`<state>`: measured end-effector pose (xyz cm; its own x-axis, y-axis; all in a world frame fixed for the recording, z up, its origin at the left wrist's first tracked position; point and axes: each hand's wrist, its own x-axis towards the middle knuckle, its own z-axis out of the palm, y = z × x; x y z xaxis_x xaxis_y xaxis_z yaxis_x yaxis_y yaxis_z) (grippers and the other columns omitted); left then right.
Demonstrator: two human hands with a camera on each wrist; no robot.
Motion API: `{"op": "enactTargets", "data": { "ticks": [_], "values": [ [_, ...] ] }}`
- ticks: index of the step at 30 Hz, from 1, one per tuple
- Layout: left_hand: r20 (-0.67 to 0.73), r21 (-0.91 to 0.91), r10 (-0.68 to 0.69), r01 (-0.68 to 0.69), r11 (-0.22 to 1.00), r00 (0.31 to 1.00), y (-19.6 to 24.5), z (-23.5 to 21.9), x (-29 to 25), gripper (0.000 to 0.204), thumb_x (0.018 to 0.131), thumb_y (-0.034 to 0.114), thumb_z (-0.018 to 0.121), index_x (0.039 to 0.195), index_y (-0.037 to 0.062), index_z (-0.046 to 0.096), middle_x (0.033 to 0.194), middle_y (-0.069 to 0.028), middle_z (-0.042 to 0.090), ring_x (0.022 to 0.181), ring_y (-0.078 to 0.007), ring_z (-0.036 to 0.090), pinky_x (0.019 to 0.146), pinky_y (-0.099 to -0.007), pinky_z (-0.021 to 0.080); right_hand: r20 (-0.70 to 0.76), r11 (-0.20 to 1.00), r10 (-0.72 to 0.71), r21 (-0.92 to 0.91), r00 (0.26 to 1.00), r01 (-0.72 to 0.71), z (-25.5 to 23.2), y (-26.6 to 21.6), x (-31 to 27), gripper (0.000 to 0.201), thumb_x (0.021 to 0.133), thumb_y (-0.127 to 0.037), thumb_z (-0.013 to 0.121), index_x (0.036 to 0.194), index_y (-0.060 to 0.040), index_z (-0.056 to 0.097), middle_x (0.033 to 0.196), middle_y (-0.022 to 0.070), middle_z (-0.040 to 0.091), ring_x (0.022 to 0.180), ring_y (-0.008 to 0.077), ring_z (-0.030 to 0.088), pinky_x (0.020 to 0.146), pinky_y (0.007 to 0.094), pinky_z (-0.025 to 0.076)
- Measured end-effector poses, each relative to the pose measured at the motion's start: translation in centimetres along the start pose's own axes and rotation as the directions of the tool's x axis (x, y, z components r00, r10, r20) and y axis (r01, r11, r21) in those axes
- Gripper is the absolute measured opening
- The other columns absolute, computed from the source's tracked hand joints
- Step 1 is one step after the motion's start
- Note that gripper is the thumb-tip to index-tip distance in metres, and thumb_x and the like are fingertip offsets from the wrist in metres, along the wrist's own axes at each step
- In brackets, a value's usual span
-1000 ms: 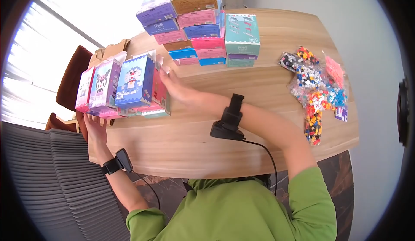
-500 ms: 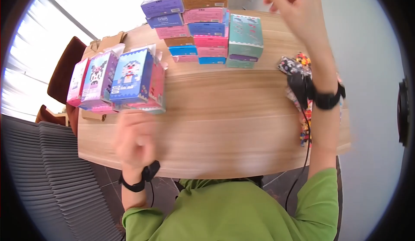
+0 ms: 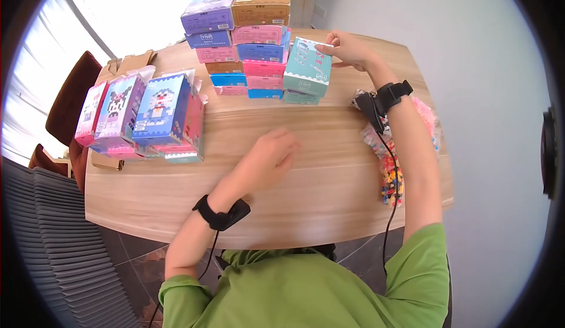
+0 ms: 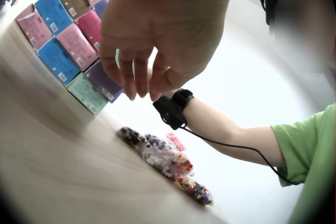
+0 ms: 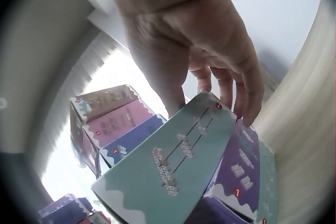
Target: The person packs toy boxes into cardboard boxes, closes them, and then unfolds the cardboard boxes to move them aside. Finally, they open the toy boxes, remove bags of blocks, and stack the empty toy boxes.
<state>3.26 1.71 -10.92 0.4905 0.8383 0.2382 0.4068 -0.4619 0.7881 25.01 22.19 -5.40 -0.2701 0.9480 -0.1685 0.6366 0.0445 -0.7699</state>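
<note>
My right hand (image 3: 352, 51) grips the far right edge of a mint-green toy-brick box (image 3: 307, 75), thumb over its top. In the right wrist view this box sits skewed on a purple box (image 5: 240, 169), and another mint box (image 5: 269, 182) is at the bottom of that short stack. My left hand (image 3: 268, 157) hovers over the middle of the table, its fingers loosely bent and holding nothing. The left wrist view shows the same hand (image 4: 163, 29) with its fingers hanging down.
A tall stack of coloured boxes (image 3: 259, 51) stands left of the mint box. Opened boxes with raised flaps (image 3: 159, 113) are grouped at the table's left, with cardboard (image 3: 136, 62) behind. Clear bags of small bricks (image 3: 391, 181) lie at the right, partly under my right forearm.
My hands have left the opened boxes at the left. The right one swung across to the mint-green box, now gripped and turned askew; the left one moved right over the table.
</note>
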Motion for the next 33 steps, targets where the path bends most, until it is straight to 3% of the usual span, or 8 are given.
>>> {"op": "enactTargets", "data": {
  "ticks": [4, 7, 13, 19, 23, 27, 31, 33],
  "values": [
    [0.005, -0.373, -0.175, 0.165, 0.913, 0.984, -3.9, 1.7, 1.9, 0.030, 0.085, 0.011, 0.054, 0.113, 0.0029, 0.049, 0.101, -0.0099, 0.057, 0.095, -0.0197, 0.057, 0.077, -0.0296, 0.046, 0.180, 0.983, 0.138, 0.095, 0.974, -0.157, 0.2, -1.3, -1.4, 0.039, 0.078, -0.035, 0.068, 0.098, -0.0075, 0.049, 0.094, 0.0074, 0.055, 0.085, 0.0158, 0.054, 0.075, 0.0313, 0.050],
    [0.118, -0.748, -0.366, 0.325, 0.579, 0.923, -4.4, 2.3, 3.5, 0.050, 0.088, 0.029, 0.055, 0.130, 0.0097, 0.036, 0.122, -0.0062, 0.048, 0.111, -0.0187, 0.047, 0.088, -0.0328, 0.043, 0.094, 0.988, 0.069, 0.133, 0.993, -0.081, -0.4, -1.5, -2.9, 0.042, 0.078, -0.037, 0.068, 0.097, -0.0050, 0.048, 0.089, 0.0059, 0.054, 0.086, 0.0147, 0.055, 0.075, 0.0295, 0.050],
    [-0.118, -0.965, -0.337, -0.027, 0.262, 0.934, -2.1, 3.5, 3.7, 0.068, 0.086, 0.030, 0.058, 0.138, 0.0104, 0.018, 0.131, -0.0093, 0.037, 0.115, -0.0198, 0.043, 0.090, -0.0371, 0.042, 0.005, 0.896, -0.398, -0.214, 0.917, 0.390, 2.8, -3.0, -14.0, 0.031, 0.080, -0.022, 0.065, 0.085, -0.0022, 0.042, 0.079, 0.0043, 0.051, 0.072, 0.0110, 0.055, 0.063, 0.0266, 0.048],
    [-0.280, -0.803, -0.311, -0.044, 0.594, 0.908, -1.6, 1.8, 1.8, 0.067, 0.086, 0.025, 0.058, 0.139, 0.0160, 0.018, 0.124, -0.0076, 0.042, 0.112, -0.0191, 0.044, 0.090, -0.0355, 0.042, -0.096, 0.913, -0.334, 0.213, 0.938, 0.347, 6.3, -1.1, -18.2, 0.020, 0.086, -0.012, 0.051, 0.098, -0.0021, 0.038, 0.065, 0.0069, 0.050, 0.054, 0.0202, 0.053, 0.053, 0.0311, 0.044],
    [-0.163, -0.897, -0.414, 0.041, 0.441, 0.896, -1.5, 0.7, 1.4, 0.065, 0.085, 0.020, 0.060, 0.137, 0.0165, 0.023, 0.122, -0.0091, 0.043, 0.111, -0.0187, 0.044, 0.090, -0.0341, 0.041, -0.225, 0.893, -0.207, 0.353, 0.952, 0.278, 6.0, 0.2, -17.0, 0.034, 0.081, -0.004, 0.049, 0.112, -0.0014, 0.034, 0.084, 0.0151, 0.051, 0.068, 0.0222, 0.056, 0.056, 0.0309, 0.047],
    [-0.324, -0.779, -0.436, 0.024, 0.626, 0.840, -1.9, 1.0, 1.4, 0.064, 0.083, 0.017, 0.062, 0.135, 0.0131, 0.026, 0.124, -0.0098, 0.042, 0.113, -0.0191, 0.042, 0.092, -0.0348, 0.038, -0.504, 0.664, -0.746, -0.518, 0.436, 0.539, 7.5, 0.6, -15.7, 0.028, 0.076, -0.003, 0.056, 0.102, -0.0007, 0.047, 0.077, 0.0120, 0.055, 0.062, 0.0183, 0.057, 0.057, 0.0279, 0.048],
    [-0.513, -0.529, -0.282, -0.039, 0.848, 0.811, -2.4, 0.8, 1.0, 0.065, 0.082, 0.018, 0.063, 0.134, 0.0070, 0.026, 0.126, -0.0099, 0.040, 0.114, -0.0194, 0.041, 0.096, -0.0334, 0.034, -0.294, 0.885, -0.305, 0.264, 0.906, 0.384, 7.8, -0.2, -16.6, 0.013, 0.073, -0.008, 0.064, 0.082, 0.0010, 0.061, 0.067, 0.0097, 0.062, 0.059, 0.0184, 0.061, 0.058, 0.0277, 0.049],
    [-0.492, -0.525, -0.274, -0.030, 0.851, 0.826, -1.4, 0.6, 1.0, 0.065, 0.081, 0.018, 0.063, 0.134, 0.0055, 0.026, 0.125, -0.0099, 0.040, 0.114, -0.0194, 0.040, 0.097, -0.0328, 0.032, -0.213, 0.884, -0.247, 0.351, 0.945, 0.310, 7.5, 0.2, -16.2, 0.017, 0.070, -0.011, 0.067, 0.079, 0.0019, 0.064, 0.068, 0.0121, 0.065, 0.063, 0.0169, 0.064, 0.059, 0.0269, 0.049]
  ]
}}
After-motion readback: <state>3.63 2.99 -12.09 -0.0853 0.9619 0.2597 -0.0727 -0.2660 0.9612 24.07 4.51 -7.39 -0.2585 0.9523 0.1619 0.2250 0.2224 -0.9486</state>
